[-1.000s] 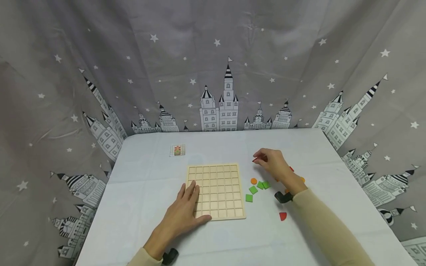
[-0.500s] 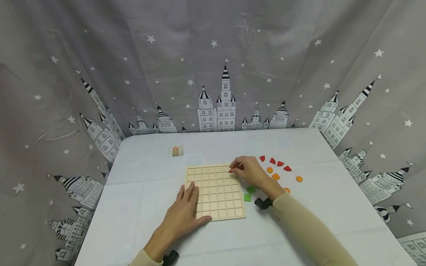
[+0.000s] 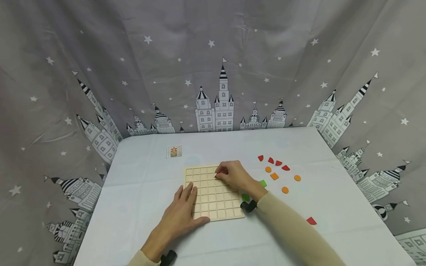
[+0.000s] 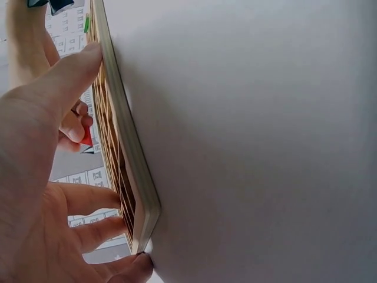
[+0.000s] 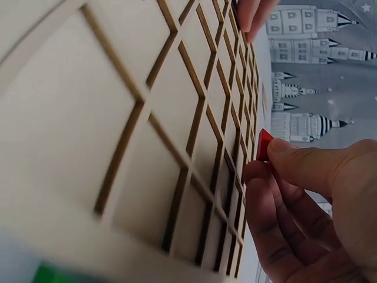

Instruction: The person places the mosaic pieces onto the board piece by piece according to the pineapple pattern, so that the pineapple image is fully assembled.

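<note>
A pale wooden grid board (image 3: 216, 203) lies on the white table. My left hand (image 3: 179, 214) rests on its left side, fingers spread over the outer cells and thumb along the near edge. Between thumb and fingertips my right hand (image 3: 234, 175) pinches a small red quarter-round tile (image 5: 263, 145), close over the far part of the grid. The same red tile (image 4: 87, 137) peeks out past the right hand's fingers in the left wrist view. No tiles show in the visible cells.
Right of the board lie several red tiles (image 3: 278, 163), orange discs (image 3: 285, 190), an orange square (image 3: 274, 176) and green squares (image 3: 263, 183), partly behind the right arm. One red tile (image 3: 311, 221) sits nearer the front. A small pattern card (image 3: 173, 151) lies back left.
My right hand has carried the red tile leftward from beside the loose pieces to over the board, uncovering tiles on the right. The left hand stays on the board.
</note>
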A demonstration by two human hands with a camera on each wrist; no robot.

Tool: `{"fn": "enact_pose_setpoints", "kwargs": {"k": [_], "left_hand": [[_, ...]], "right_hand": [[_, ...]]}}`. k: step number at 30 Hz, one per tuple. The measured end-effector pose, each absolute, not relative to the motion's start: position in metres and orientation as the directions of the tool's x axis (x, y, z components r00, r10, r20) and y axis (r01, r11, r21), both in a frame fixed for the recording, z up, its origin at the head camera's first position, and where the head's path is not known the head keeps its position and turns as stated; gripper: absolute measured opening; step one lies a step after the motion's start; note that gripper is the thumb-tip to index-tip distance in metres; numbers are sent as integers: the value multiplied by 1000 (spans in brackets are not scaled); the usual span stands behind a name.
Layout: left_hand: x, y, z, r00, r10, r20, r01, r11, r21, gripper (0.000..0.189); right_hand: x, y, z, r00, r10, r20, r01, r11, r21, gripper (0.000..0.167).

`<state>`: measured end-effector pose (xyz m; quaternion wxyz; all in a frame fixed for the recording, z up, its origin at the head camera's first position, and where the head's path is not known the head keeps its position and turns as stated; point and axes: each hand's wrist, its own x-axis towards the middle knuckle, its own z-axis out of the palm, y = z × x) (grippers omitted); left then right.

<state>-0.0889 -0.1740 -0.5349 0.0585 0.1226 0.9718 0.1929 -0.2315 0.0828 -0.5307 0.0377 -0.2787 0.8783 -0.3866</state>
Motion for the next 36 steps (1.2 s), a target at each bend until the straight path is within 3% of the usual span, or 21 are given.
{"fn": "enact_pose_setpoints", "kwargs": {"k": [11, 22, 36], "left_hand": [[-91, -170, -535, -962, 273, -17, 245, 890, 385, 125], [-95, -148, -538, -955, 296, 12, 281, 891, 357, 125], [-94, -146, -539, -953, 304, 5, 285, 887, 364, 123]], "right_hand": [[-244, 62, -537, -847, -506, 161, -471, 576, -668, 6], [-246, 75, -535, -875, -474, 100, -425, 652, -628, 7], [-242, 78, -528, -858, -509, 67, -436, 653, -620, 7]]}}
